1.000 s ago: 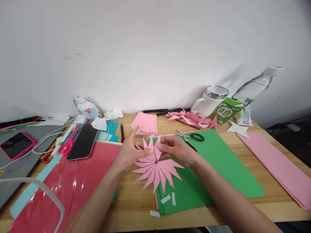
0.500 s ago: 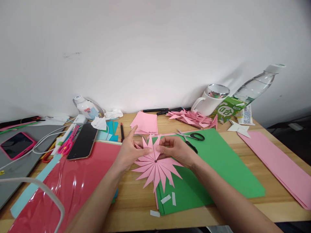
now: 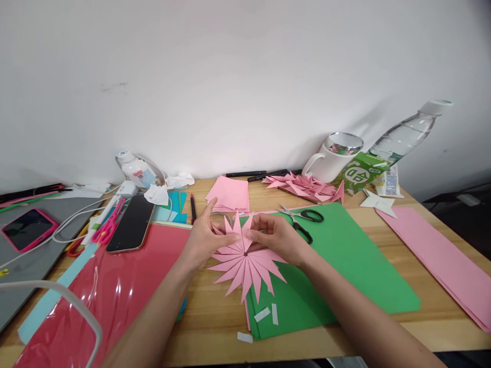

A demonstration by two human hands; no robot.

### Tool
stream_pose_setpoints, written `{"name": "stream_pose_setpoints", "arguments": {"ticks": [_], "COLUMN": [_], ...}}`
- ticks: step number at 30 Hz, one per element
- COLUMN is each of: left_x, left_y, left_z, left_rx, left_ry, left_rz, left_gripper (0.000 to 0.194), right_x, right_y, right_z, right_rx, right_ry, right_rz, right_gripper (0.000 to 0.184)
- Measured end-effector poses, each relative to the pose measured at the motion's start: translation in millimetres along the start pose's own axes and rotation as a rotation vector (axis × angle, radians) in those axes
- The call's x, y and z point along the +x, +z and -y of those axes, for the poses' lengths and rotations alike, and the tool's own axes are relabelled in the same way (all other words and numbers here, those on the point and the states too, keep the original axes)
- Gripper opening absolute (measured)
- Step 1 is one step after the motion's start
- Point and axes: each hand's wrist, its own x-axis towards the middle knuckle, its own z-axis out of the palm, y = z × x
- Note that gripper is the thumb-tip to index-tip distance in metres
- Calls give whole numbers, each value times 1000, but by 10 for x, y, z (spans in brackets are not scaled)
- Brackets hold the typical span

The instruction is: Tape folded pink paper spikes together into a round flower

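A many-pointed pink folded-paper star (image 3: pixel 245 268) is held up in front of me, its points fanned around a small dark centre hole. My left hand (image 3: pixel 205 235) pinches its upper left part, thumb on the front face and the other fingers mostly hidden behind. From the right, my right hand (image 3: pixel 278 236) grips the upper points between thumb and curled fingers. The two thumb tips lie close together just above the hole. Behind and below the star is a stack of green paper (image 3: pixel 345 266), with small white strips (image 3: pixel 262 314) near its front left corner.
Black-handled scissors (image 3: pixel 303 220) lie on the green paper. Behind are pink squares (image 3: pixel 229 193), folded pink pieces (image 3: pixel 307 186), a white mug (image 3: pixel 333 156) and a leaning bottle (image 3: pixel 410 130). A phone (image 3: pixel 131 224) and red folder (image 3: pixel 115 286) lie left, long pink sheets (image 3: pixel 437 266) right.
Both hands keep the same pinch on the paper star, which has hardly moved. The view has shifted very slightly.
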Motion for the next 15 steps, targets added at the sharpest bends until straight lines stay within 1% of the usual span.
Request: {"name": "stream_pose_setpoints", "arguments": {"ticks": [5,11,15], "left_x": [-19,-22,-20], "left_y": [-5,6,13], "left_z": [-16,-51,-57], "left_rx": [-22,-26,-21], "left_ry": [11,-7,-6], "left_rz": [24,35,26], "left_gripper": [117,119,121], "right_x": [0,-2,-3], "right_y": [-2,-2,11], "right_z": [-5,-3,7], "right_rx": [20,-39,-26], "right_ry": [3,-80,-51], "right_rz": [5,16,14], "right_gripper": [38,37,37]}}
